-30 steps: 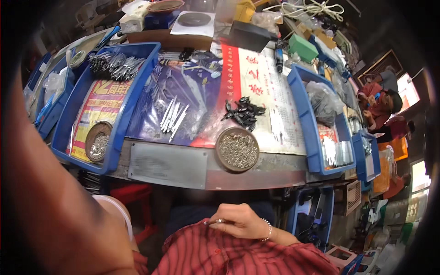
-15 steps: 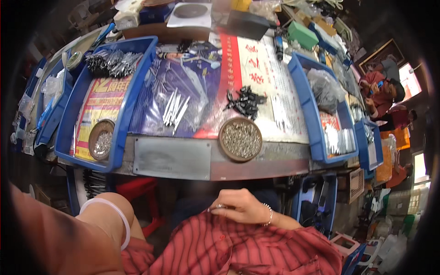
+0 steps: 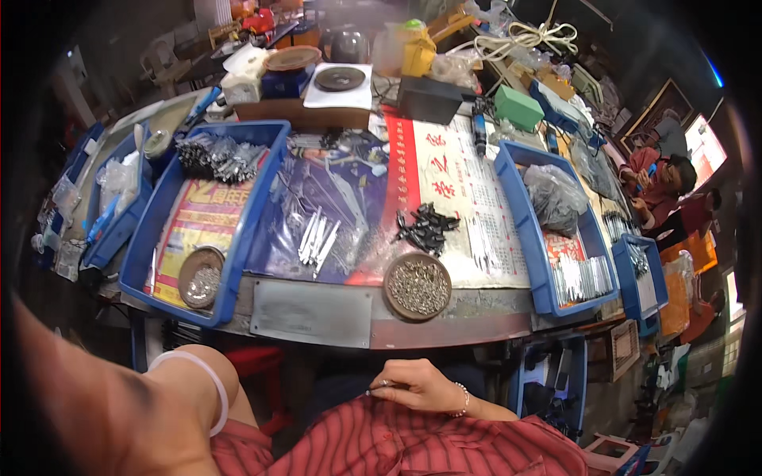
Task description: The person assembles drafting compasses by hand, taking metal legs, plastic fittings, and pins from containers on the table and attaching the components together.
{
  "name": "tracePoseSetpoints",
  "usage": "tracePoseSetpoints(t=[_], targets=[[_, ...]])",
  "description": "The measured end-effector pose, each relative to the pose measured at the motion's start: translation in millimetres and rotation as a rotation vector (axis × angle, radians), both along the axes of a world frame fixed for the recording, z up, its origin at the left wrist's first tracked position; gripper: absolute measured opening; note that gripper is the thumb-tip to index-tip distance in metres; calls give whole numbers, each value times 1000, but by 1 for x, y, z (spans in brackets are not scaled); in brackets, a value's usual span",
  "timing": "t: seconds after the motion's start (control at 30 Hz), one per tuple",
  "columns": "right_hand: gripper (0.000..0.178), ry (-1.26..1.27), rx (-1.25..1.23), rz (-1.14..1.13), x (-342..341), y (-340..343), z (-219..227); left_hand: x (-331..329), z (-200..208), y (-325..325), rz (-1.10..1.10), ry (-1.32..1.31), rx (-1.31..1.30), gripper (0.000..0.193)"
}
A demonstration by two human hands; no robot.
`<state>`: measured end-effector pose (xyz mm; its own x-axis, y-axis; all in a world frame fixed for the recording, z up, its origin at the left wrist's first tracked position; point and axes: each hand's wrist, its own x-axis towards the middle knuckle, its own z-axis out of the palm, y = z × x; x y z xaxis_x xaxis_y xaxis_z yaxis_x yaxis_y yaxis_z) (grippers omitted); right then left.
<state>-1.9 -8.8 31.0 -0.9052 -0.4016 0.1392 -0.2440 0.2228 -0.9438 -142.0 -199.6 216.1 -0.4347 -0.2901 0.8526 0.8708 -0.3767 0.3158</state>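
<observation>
My right hand [image 3: 421,385] rests against the red striped shirt [image 3: 381,432], below the table's front edge. Its fingers are curled together by the cloth, and what they hold, if anything, is hidden. A ring shows on one finger and a beaded bracelet at the wrist. My left arm [image 3: 171,404], bent and blurred close to the camera, fills the lower left with a pale bangle round it; its fingers do not show. On the table nearest the hands stands a round dish [image 3: 417,287] of small metal parts. Behind it lie black parts [image 3: 429,228] and white sticks [image 3: 317,242].
A blue tray [image 3: 262,214] on the left holds bundled metal parts and a small bowl [image 3: 202,278]. Another blue tray [image 3: 516,214] on the right has a grey plastic bag and silver rods. A metal plate [image 3: 311,313] lies along the front edge. People work at far right.
The view has tilted up, so the table sits lower and more of its far side shows. Both arms keep nearly the same pose.
</observation>
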Motion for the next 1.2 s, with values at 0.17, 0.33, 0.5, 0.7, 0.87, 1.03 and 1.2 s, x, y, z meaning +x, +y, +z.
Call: tracePoseSetpoints(t=[0.17,0.33,0.5,0.7,0.87,1.03,1.2], targets=[[13,-30,18,37,8,-3,13,18,6,-6,40,69,15,43],[14,-17,14,63,3,-7,8,25,4,-14,81,119,-17,43],[8,-89,-52,-184,-6,10,34,27,-21,-1,-7,24,-178,45],[7,-72,-161,-349,-13,21,41,80,-143,24,-379,-724,-970,39],[12,-196,-364,-310,-30,4,37,87,-170,26,-382,-752,-1049,37],[27,-169,-248,-214,-44,-1,29,83,-162,20,-312,-836,-1061,33],[32,-151,-429,-265,-64,-4,33,76,-166,16,-528,-1088,-782,30]])
